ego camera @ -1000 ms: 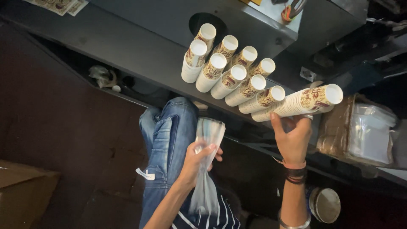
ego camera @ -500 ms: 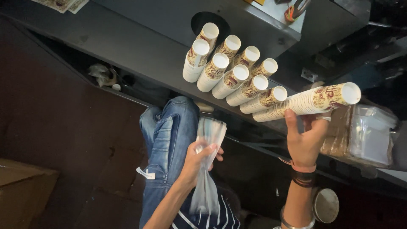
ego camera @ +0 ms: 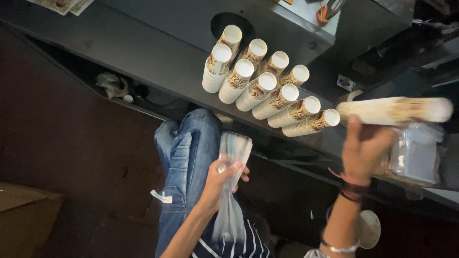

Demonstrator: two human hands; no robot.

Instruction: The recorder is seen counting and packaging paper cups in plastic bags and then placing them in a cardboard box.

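Note:
My right hand (ego camera: pixel 362 150) grips a long stack of printed paper cups (ego camera: pixel 394 111), held sideways and blurred, off to the right of the other stacks. My left hand (ego camera: pixel 222 181) holds a clear plastic sleeve bag (ego camera: pixel 233 157) with its mouth open, above my lap. Several stacks of paper cups (ego camera: pixel 267 88) lie in two rows on the dark metal machine table (ego camera: pixel 158 52).
My leg in blue jeans (ego camera: pixel 184 162) is below the table edge. A clear bag of packed items (ego camera: pixel 413 155) lies at the right. A cardboard box (ego camera: pixel 26 215) sits low on the left. A round lid-like disc (ego camera: pixel 369 229) is near my right wrist.
My right hand has lifted one cup stack away from the rows and carried it to the right. The left hand still holds the plastic bag in about the same place.

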